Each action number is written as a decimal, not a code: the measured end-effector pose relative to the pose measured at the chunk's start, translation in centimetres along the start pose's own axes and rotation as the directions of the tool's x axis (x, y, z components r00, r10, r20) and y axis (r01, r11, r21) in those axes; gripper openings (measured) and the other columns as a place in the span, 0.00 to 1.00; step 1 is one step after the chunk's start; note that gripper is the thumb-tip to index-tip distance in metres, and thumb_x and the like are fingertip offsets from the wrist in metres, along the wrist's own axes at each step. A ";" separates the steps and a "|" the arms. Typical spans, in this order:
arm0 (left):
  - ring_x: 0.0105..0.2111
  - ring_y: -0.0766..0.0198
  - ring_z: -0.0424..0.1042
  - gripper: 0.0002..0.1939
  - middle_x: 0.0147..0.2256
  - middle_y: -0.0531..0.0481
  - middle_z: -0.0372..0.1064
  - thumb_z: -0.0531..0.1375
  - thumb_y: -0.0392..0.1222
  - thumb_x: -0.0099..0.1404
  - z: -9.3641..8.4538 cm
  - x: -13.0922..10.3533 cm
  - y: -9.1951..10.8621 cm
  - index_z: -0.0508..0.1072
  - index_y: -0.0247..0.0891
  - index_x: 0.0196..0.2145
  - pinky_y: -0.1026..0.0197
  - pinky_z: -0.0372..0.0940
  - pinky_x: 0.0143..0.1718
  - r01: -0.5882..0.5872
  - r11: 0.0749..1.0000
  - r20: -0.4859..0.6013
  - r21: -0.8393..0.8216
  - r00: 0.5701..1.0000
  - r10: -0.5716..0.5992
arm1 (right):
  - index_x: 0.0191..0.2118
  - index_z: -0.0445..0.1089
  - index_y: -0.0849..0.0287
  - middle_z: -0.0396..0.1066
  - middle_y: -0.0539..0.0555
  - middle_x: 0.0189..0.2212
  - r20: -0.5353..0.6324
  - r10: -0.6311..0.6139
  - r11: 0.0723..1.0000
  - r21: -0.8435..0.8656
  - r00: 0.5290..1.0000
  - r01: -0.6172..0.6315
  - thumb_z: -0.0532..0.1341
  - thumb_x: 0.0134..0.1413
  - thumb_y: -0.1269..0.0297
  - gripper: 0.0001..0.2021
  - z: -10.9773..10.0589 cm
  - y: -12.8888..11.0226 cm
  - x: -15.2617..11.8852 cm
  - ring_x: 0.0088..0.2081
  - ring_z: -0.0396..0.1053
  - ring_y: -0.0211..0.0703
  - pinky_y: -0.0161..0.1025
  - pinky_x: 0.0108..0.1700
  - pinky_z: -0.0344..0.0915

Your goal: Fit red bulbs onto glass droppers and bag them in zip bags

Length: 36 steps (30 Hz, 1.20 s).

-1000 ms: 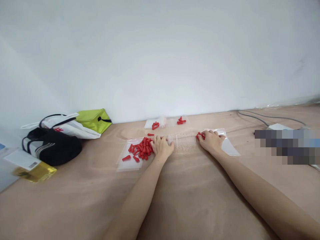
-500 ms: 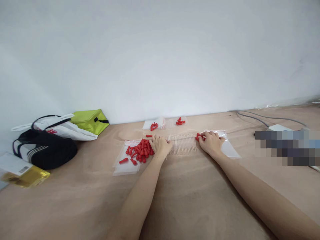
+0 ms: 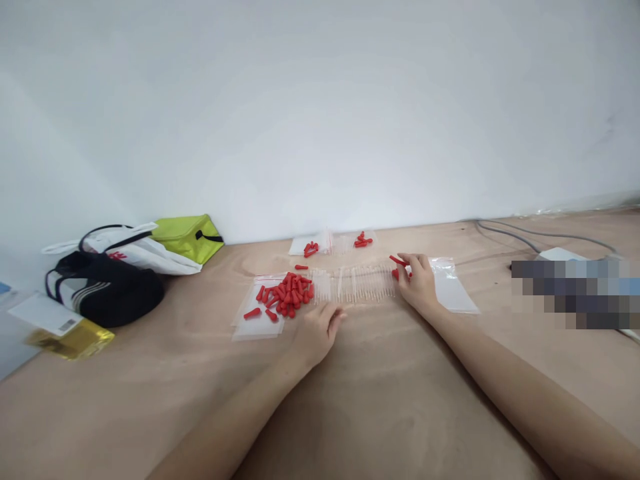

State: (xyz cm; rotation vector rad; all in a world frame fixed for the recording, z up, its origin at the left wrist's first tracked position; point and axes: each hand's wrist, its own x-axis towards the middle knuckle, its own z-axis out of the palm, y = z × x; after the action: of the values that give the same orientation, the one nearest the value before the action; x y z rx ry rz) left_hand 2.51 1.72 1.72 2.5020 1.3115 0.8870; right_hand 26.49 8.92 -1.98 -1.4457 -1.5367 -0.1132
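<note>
My right hand pinches a red rubber dropper bulb between thumb and fingers, just right of a row of thin clear dropper tubes. Other red bulbs show partly behind its fingers. At the near left end of the row, my left hand is closed, its fingertips close to the tube ends; what it holds, if anything, is too small to make out. A pile of red bulbs lies on clear plastic bags left of the row. One loose bulb lies beyond the pile.
By the wall lie small groups of red bulbs on plastic bags. A zip bag is right of my right hand. Far left are a black bag, a lime-green bag and a yellow packet. Grey cables run at right.
My left hand has moved from beside the bulb pile toward me, uncovering the row's left end. My right hand has lifted a red bulb slightly from the others there.
</note>
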 end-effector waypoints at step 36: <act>0.31 0.66 0.68 0.06 0.29 0.50 0.69 0.53 0.36 0.62 0.0 -1.8 -0.9 0.70 0.35 0.32 0.64 0.63 0.33 -0.076 0.983 0.050 -0.165 0.995 0.085 | 0.38 0.65 0.59 0.69 0.53 0.33 0.514 -0.503 0.848 0.449 0.694 0.282 0.52 0.55 0.68 0.07 -2.7 -6.5 -5.6 0.37 0.66 0.39 0.41 0.44 0.58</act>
State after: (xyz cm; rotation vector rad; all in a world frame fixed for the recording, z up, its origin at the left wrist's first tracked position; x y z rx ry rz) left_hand 1.15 0.84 0.61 2.4485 1.0804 0.8940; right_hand 21.75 1.32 -0.94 -0.8706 -2.2751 0.3983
